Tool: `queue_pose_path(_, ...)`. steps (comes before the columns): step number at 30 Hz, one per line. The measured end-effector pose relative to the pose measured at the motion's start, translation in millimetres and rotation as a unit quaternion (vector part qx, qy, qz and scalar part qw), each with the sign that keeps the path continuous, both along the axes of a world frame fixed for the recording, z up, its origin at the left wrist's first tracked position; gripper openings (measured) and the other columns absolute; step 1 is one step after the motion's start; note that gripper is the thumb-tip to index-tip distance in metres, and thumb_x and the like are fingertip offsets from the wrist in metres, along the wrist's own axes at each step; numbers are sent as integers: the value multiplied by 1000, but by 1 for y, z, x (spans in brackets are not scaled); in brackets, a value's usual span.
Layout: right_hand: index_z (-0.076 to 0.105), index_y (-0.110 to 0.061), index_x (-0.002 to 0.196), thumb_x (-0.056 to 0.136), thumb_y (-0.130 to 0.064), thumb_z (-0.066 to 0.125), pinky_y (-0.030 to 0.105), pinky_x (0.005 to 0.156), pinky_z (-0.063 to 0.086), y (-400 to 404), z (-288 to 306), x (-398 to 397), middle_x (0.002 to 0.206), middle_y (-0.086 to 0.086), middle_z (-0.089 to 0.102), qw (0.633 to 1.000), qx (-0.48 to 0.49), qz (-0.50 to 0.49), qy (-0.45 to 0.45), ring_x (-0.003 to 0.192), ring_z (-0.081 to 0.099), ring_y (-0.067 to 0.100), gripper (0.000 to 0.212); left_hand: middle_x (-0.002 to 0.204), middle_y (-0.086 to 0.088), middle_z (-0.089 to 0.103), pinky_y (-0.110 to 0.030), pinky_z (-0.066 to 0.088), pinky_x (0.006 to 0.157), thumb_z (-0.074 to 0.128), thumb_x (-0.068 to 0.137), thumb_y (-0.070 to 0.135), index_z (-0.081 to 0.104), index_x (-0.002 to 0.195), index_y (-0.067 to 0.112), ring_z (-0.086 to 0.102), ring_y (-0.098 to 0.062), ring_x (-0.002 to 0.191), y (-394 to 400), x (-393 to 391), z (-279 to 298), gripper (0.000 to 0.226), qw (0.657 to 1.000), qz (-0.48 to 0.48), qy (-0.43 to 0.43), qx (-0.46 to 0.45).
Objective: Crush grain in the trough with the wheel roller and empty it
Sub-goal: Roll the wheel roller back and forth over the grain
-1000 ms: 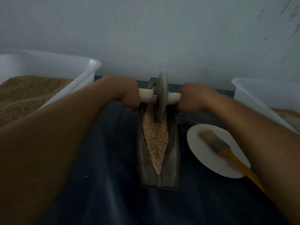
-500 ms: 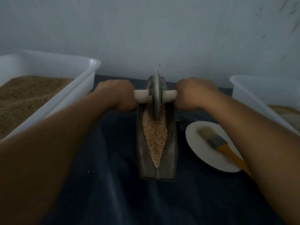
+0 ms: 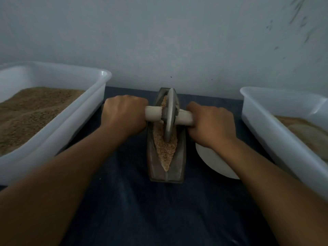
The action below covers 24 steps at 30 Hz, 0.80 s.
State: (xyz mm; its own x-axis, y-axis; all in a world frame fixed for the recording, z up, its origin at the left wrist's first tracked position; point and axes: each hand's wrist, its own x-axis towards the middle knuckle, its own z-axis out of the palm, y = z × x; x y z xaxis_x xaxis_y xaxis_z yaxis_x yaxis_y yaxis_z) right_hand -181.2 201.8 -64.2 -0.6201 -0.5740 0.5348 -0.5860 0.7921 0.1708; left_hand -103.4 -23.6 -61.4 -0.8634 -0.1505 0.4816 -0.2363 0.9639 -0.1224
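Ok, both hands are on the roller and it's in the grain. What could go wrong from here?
1. Grain is heaped toward the sloped walls of the trough; a hard stroke of the wheel roller could push some onto the cloth.
2. The right hand works directly above the white plate and could knock it.
3. The left hand is close to the left tub.

Dull grey metal wheel roller (image 3: 170, 114) on a smooth pale handle; matt metal trough (image 3: 179, 162); coarse grain (image 3: 166, 150); glossy translucent plastic tubs (image 3: 85, 110); dark cloth-covered surface (image 3: 142, 210).
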Motion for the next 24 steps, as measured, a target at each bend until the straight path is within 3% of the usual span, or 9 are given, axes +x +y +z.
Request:
queue_pose_path(5,57,-28,95,78,-36,66,33,58,23,7,-7,21,75,-6,60,999,-33,13,3,64,59,23,21,70,0,61,-27,32,52,78,74,30,58,75,23,60,-25,58,10,19,-1,21,997,-38,63,-35)
queue_pose_path(10,60,-28,103,80,-33,67,33,66,23,16,-13,34,82,-8,59,997,-74,38,-2,70,54,19,24,61,-1,51,-26,19,54,79,65,22,49,67,21,43,-19,49,18,35,-2,30,992,-40,113,-29)
queue_pose_path(18,63,-27,114,82,-34,70,36,72,36,21,-14,46,89,-5,63,993,-107,55,-3,78,57,20,33,70,-1,57,-31,35,55,75,73,24,58,75,19,54,-22,60,10,41,-9,18,983,-98,156,19)
queue_pose_path(22,61,-28,129,81,-31,66,34,76,25,18,-12,52,94,-4,62,992,-115,41,25,83,55,20,48,71,-3,57,-37,41,56,73,76,21,59,75,17,53,-24,62,12,46,-6,14,978,-109,172,38)
queue_pose_path(24,62,-27,129,81,-30,66,35,77,26,17,-9,54,96,-3,62,991,-124,47,38,85,55,20,49,73,-3,57,-38,40,58,71,78,20,59,76,18,53,-24,64,13,50,0,12,978,-100,182,36)
